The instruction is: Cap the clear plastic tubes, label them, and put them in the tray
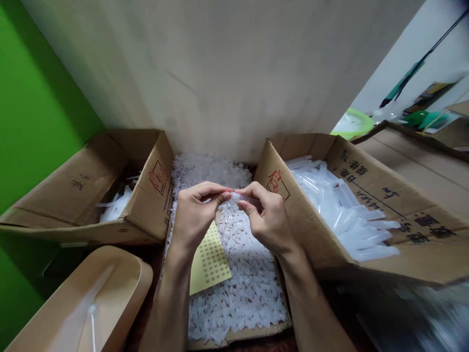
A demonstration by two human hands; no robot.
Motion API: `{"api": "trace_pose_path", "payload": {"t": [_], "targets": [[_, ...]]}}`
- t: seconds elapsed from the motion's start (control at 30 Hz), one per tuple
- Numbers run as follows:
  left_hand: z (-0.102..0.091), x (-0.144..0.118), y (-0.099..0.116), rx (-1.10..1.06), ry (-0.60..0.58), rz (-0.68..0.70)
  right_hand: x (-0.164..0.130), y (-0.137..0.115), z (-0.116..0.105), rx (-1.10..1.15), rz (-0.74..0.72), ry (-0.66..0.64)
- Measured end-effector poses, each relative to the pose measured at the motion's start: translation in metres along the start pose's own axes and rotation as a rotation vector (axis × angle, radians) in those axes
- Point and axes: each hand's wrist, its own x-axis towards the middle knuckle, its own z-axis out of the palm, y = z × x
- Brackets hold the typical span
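My left hand [196, 210] and my right hand [269, 212] meet in front of me, fingertips almost touching. Both are closed in a pinch. Between the left fingertips is a small clear plastic piece [233, 197]. A translucent plastic tube [251, 199] seems to lie in the right fingers, mostly hidden by them. Below the hands, many small clear plastic pieces [234, 298] cover a shallow cardboard tray [252, 333]. A yellow sheet of small round stickers [210, 261] lies on these pieces, partly behind my left wrist.
On the right stands a cardboard box [311, 234] full of translucent tubes [337, 210]. Another cardboard box [146, 195] at left holds some white plastic pieces [117, 205]. A tan bin [142, 278] with long clear items sits front left. A pale wall [220, 73] rises behind.
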Motion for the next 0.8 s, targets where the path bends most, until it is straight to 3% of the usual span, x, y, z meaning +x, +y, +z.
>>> {"api": "trace_pose_path", "payload": {"t": [0.13,0.3,0.5,0.63,0.8], "targets": [[0.004,0.003,-0.021,-0.039,-0.050,-0.070,0.002,0.000,0.011,0.051,0.055,0.060],[0.029,-0.003,-0.068,0.428,-0.219,-0.187,0.007,0.004,0.016,0.076,0.197,0.315],[0.056,-0.020,-0.082,0.598,-0.242,-0.163,0.008,0.005,0.007,0.082,0.221,0.310],[0.047,-0.019,-0.081,0.568,-0.209,-0.150,0.007,0.005,0.012,0.037,0.182,0.254],[0.019,-0.003,-0.071,0.393,-0.116,-0.121,0.006,0.008,0.010,-0.076,0.140,0.266]]}}
